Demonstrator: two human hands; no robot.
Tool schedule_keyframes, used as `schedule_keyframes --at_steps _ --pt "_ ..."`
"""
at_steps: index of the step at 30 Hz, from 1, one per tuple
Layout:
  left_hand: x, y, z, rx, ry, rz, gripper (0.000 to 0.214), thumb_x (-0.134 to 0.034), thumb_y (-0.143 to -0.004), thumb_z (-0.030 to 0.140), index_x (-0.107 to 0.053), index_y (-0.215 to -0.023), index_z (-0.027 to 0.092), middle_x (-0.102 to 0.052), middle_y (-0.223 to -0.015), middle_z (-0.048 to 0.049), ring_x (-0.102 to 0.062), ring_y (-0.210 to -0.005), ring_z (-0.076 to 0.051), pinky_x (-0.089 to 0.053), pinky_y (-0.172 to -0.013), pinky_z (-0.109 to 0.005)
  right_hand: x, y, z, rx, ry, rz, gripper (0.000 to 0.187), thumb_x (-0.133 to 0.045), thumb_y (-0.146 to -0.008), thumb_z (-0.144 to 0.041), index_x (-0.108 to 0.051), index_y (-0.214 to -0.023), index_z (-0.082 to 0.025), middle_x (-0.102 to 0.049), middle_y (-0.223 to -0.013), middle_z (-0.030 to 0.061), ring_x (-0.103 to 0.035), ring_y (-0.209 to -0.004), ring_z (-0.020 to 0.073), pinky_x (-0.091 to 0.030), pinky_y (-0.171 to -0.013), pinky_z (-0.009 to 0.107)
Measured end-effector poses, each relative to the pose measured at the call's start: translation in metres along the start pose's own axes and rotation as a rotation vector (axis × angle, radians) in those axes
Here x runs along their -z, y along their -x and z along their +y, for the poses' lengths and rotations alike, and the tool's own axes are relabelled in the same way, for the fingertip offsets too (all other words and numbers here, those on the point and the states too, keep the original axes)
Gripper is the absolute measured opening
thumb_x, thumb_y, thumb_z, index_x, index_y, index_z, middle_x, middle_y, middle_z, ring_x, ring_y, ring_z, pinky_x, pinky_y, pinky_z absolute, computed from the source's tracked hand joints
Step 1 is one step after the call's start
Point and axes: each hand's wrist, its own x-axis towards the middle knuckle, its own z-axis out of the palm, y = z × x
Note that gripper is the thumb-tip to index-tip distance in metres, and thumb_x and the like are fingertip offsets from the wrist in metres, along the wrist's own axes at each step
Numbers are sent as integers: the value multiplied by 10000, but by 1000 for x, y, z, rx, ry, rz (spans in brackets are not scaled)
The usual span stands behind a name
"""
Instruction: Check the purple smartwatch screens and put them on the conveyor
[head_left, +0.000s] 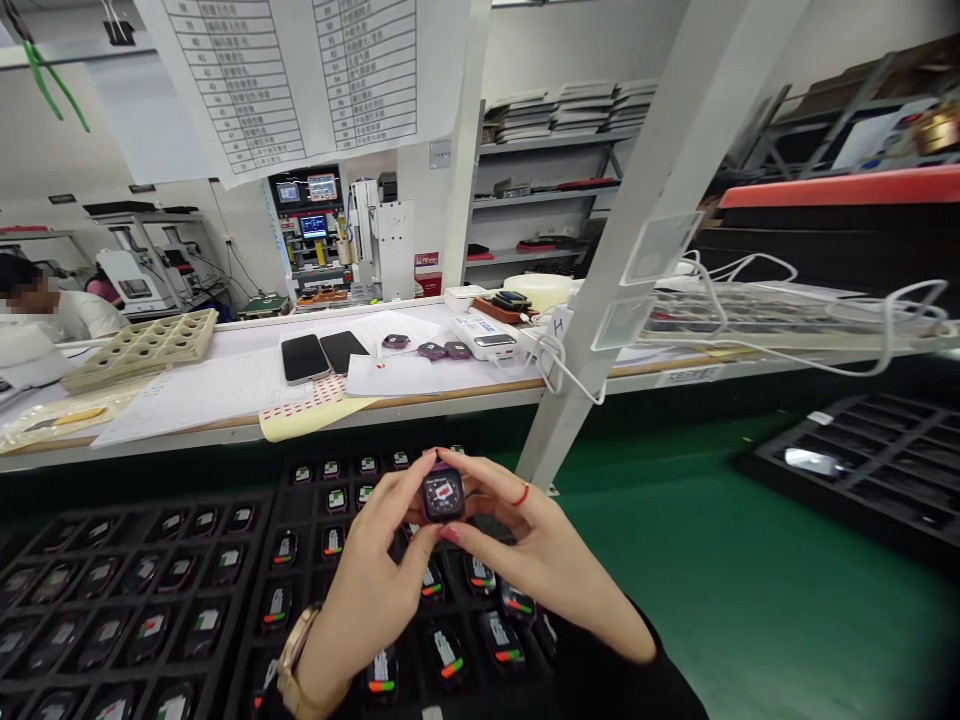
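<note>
A small square smartwatch [443, 495] with a lit dark face is held up between both hands, its screen turned toward me. My left hand [379, 560] pinches it from the left, thumb at the lower edge and a fingertip at the top. From the other side my right hand [525, 540] grips it the same way. Below them lies a black foam tray [307, 560] with several watches in its pockets, many with lit screens showing green and red marks. Parts of that tray are hidden by my hands and forearms.
Another black tray of watches [124, 590] lies to the left. Ahead, a white bench [225, 425] carries two phones [304, 358], loose watches [433, 350], papers and a white cabled device [491, 342]. A slanted white post [622, 240] stands right of centre. A person [75, 312] sits far left.
</note>
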Motion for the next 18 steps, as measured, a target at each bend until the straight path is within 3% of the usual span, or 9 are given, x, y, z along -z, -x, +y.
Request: schedule_keyframes --at_steps 5,10,15,18 --pt "-2 0 -1 41 24 -32 563 -479 -1003 221 -353 -1492 469 -459 -1318 -34 -577 -1125 -154 -504 -1022 -306 1 0 0 -44 9 30 486 -689 -891 -170 -623 -1358 -284 -666 -1224 57 -686 -939 209 -638 -813 331" --pt "-2 -2 -1 55 127 -5 573 -481 -1004 233 -317 -1502 465 -449 -1329 -45 -618 -1061 -139 -544 -962 -299 11 1 0 -130 31 81 467 -736 -878 -297 -637 -1328 -223 -721 -1096 68 -709 -888 229 -648 -825 374" --pt "13 -2 1 -52 51 84 436 -520 -993 232 -515 -1375 444 -416 -1361 -36 -638 -994 -121 -563 -883 -259 50 15 -1 -144 220 301 540 -783 -856 -431 -645 -1330 -212 -713 -1138 80 -695 -945 257 -626 -876 388" --pt "23 -1 8 -95 7 162 360 -585 -963 238 -609 -1293 382 -489 -1302 -37 -645 -963 -123 -568 -860 -238 84 43 23 -184 339 431 639 -740 -885 -474 -560 -1427 -187 -709 -1077 82 -689 -956 260 -608 -883 384"
